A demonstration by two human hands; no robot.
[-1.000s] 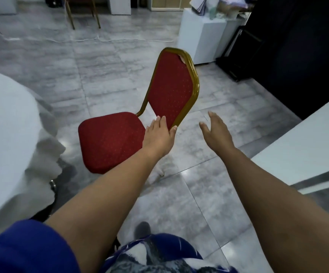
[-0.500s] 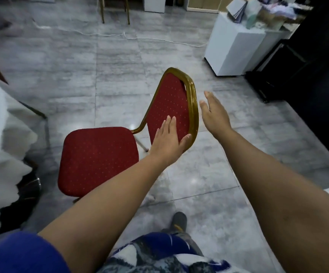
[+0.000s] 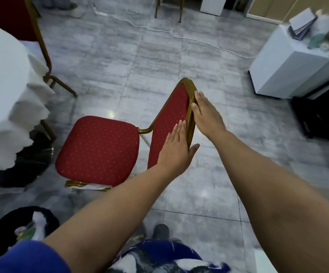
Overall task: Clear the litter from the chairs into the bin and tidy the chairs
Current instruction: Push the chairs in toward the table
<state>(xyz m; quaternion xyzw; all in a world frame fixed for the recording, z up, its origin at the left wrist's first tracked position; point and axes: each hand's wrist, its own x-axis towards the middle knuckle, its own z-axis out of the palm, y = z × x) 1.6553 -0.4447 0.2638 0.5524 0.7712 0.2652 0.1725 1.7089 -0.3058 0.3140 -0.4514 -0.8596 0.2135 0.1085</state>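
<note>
A red padded chair [image 3: 98, 148] with a gold frame stands on the tiled floor, its backrest [image 3: 170, 119] turned towards me. My left hand [image 3: 176, 152] holds the lower right edge of the backrest, fingers flat on the red padding and thumb behind the gold frame. My right hand [image 3: 207, 113] grips the upper right edge, thumb on the frame and palm against the back. A white scrap of paper [image 3: 94, 186] lies at the seat's front rail. A black bin [image 3: 0, 231] with litter inside stands at the bottom left.
A table with a white cloth [image 3: 3, 85] stands at the left, with a second gold-legged chair [image 3: 47, 62] behind it. A white cabinet [image 3: 286, 73] and dark furniture [image 3: 321, 115] stand at the right. A white cable [image 3: 181, 36] runs across the far floor.
My right hand has moved from the air onto the backrest's upper edge. My left hand stays on the backrest. The view has dropped and the bin has come into sight.
</note>
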